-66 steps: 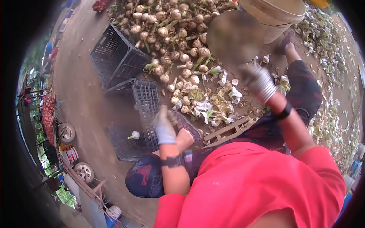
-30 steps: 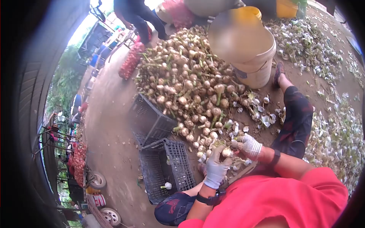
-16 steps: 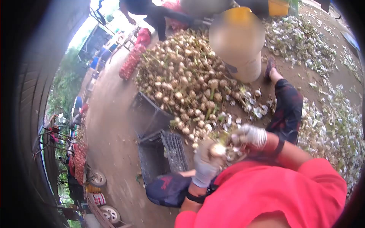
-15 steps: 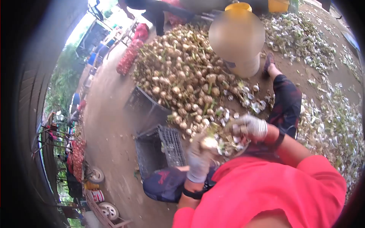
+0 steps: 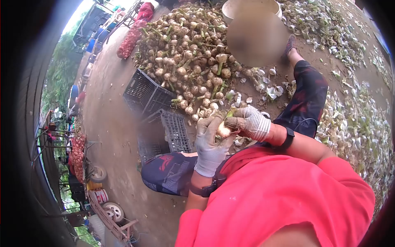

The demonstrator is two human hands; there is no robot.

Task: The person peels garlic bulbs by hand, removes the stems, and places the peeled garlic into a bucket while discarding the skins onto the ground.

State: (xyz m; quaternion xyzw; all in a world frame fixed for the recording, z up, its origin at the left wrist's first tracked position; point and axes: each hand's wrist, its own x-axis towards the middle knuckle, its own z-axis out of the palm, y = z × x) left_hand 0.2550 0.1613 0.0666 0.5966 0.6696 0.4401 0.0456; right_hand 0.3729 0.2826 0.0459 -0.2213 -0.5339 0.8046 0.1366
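My left hand (image 5: 210,142), in a white work glove with soiled fingers, is closed around a pale garlic bulb (image 5: 224,130). My right hand (image 5: 252,122), gloved the same way, pinches the bulb's yellow-green stalk (image 5: 231,112) from the other side. Something small and red shows beneath the right fingers, too hidden to name. Just beyond my hands lies a large heap of garlic bulbs (image 5: 187,53), stems attached. White pieces of peeled skin (image 5: 273,91) are scattered beside it.
Two black plastic crates (image 5: 176,131) (image 5: 148,92) stand left of the heap. A white bucket (image 5: 276,8) is behind it, partly blurred. Peelings (image 5: 358,136) cover the ground at right. Red net sacks (image 5: 131,39) and a wheeled cart (image 5: 111,218) are at left.
The view has tilted down and shifted. My right hand has come in against the bulb in my left, and its fingers now grip the stalk.
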